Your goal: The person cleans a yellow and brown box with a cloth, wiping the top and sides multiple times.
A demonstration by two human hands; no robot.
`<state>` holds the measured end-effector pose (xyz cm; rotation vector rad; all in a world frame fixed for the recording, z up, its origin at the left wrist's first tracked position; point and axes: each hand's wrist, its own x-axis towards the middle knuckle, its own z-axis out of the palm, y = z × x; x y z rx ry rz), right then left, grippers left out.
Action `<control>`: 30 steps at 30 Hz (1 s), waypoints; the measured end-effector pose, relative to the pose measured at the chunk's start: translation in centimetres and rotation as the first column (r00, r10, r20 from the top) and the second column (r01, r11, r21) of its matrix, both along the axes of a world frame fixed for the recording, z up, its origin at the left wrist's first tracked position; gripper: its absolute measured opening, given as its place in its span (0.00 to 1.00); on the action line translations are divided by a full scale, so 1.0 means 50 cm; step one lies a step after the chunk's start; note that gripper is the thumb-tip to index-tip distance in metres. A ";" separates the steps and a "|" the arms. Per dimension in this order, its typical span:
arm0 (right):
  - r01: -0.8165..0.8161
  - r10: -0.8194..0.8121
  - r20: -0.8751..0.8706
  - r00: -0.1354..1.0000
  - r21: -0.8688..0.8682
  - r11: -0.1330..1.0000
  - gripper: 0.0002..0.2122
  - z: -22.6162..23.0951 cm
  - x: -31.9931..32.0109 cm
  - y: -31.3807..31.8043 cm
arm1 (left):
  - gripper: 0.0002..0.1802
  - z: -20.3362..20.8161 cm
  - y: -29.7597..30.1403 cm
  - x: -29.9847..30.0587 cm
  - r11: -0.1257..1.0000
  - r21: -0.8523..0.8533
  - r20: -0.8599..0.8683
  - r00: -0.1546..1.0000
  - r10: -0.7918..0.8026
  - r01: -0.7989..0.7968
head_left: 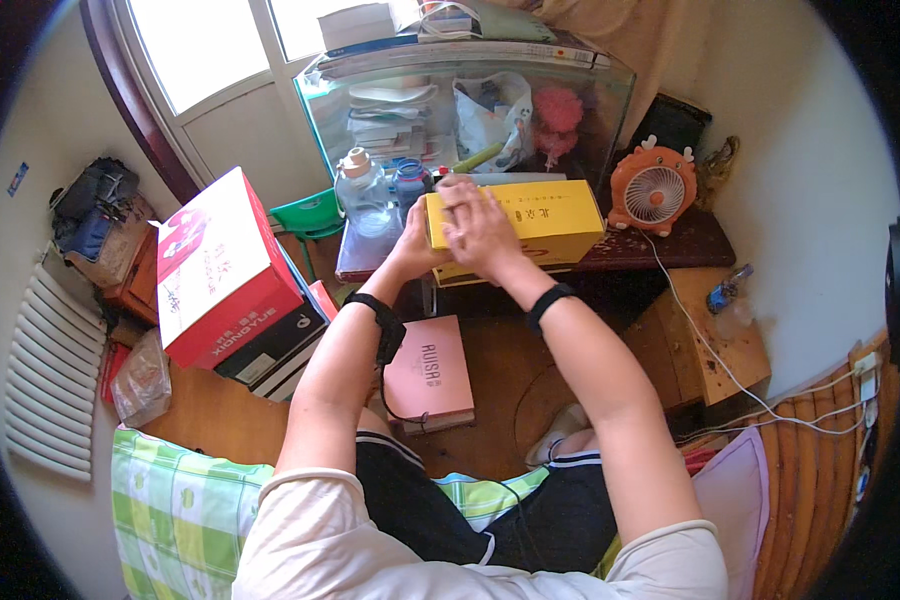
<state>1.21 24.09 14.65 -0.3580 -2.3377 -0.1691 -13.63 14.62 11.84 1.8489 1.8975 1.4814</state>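
Observation:
A long yellow cardboard box (560, 210) with dark printing rests at the front of the dark table, before me. My left hand (416, 246) grips the box's left end, its fingers partly hidden behind the corner. Across the top near that same end lies my right hand (482, 232), fingers stretched forward and slightly blurred. Just behind the hands stand a clear plastic bottle (365, 190) with a beige cap and a blue bottle (410, 182). Both wrists wear black bands.
At left, a red and white carton (225, 265) stands on stacked boxes. A pink box (432, 370) lies below the table edge. Behind are a glass tank (610, 110) holding papers and bags, and an orange fan (653, 190) with a trailing white cable (705, 340).

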 end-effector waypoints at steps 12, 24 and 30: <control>0.084 -0.076 0.150 0.986 -0.052 0.995 0.25 0.022 0.015 0.022 | 0.63 0.008 -0.005 -0.008 0.999 -0.035 -0.023 0.999 0.026 -0.027; 0.544 -0.439 0.416 0.796 -0.176 0.820 0.28 0.041 0.248 0.254 | 0.67 0.024 0.002 -0.004 0.994 -0.112 0.023 1.000 0.009 -0.006; 0.230 -0.209 0.148 0.967 -0.143 0.963 0.25 0.046 0.157 0.124 | 0.68 0.015 0.002 -0.030 0.994 -0.111 -0.033 0.999 -0.007 0.004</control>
